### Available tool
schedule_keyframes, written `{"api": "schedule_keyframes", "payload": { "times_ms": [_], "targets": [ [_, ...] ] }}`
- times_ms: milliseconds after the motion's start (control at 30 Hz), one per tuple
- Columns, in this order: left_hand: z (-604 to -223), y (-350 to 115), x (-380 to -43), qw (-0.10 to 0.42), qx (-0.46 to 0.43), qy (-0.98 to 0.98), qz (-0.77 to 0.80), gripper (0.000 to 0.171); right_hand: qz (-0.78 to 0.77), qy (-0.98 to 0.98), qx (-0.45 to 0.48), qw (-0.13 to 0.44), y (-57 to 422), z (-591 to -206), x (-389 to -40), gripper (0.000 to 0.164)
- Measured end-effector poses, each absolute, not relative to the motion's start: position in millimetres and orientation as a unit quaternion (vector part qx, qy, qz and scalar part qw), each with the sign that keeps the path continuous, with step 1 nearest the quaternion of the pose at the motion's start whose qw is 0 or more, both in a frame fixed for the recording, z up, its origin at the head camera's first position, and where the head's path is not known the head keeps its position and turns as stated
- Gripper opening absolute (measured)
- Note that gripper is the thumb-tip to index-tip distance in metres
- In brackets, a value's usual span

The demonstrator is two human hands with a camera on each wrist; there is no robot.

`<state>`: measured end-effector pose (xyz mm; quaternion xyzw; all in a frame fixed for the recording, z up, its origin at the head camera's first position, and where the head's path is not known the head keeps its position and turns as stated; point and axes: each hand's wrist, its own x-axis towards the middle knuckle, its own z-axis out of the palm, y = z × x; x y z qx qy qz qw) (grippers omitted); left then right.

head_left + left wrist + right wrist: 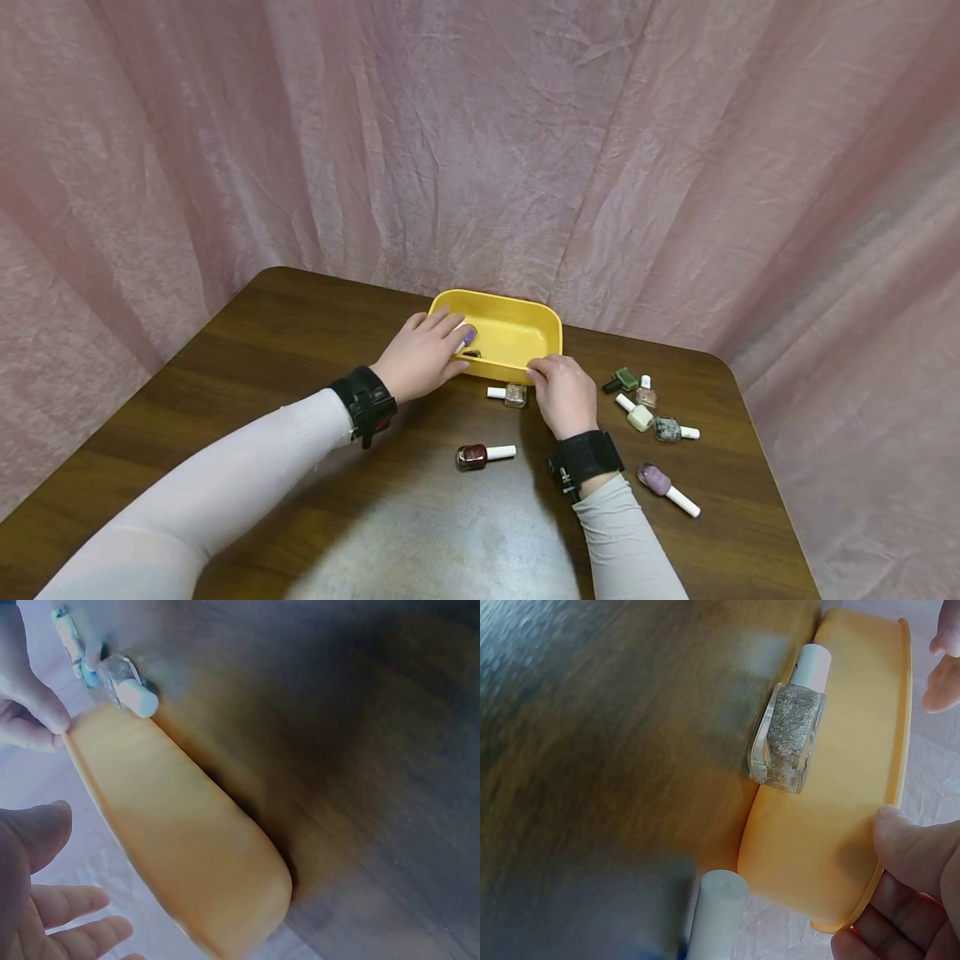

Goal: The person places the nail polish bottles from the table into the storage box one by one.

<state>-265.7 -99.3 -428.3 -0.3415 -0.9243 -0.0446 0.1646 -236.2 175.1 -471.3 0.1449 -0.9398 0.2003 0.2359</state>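
Observation:
A yellow plastic basket (517, 312) stands near the table's far edge. My right hand (564, 392) pinches its near rim at the right corner, thumb outside, as the right wrist view shows. Over the basket's left end is my left hand (422, 357), its fingers spread and loosely straight, holding nothing visible. Partly hidden by those fingers, a purple nail polish bottle (469, 337) and a dark item (472, 354) lie inside. A glitter nail polish bottle (793, 731) with a white cap lies against the basket's near wall, between my hands.
A dark red nail polish bottle (472, 457) lies nearer, between my forearms. Right of my right hand lie a green bottle (626, 379), a brown glitter one (646, 397), a pale green one (640, 417), a grey one (667, 429) and a mauve one (655, 479). Pink curtain (495, 150) hangs behind.

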Motion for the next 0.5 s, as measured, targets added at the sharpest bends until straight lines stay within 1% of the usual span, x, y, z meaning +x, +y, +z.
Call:
{"api": "schedule_keyframes", "payload": {
  "times_ms": [367,500],
  "targets": [
    [-436.7,-105.5,-253.7,0.176,-0.350,-0.919,-0.052,0.065,0.204,-0.938,0.145,0.239,177.4,-472.1,-234.5,0.006],
    [-438.6,-107.3,-246.5,0.171,-0.350,-0.919,-0.056,0.070,0.202,-0.938,0.147,0.241,177.8,-472.1,-234.8,0.006]
  ]
}}
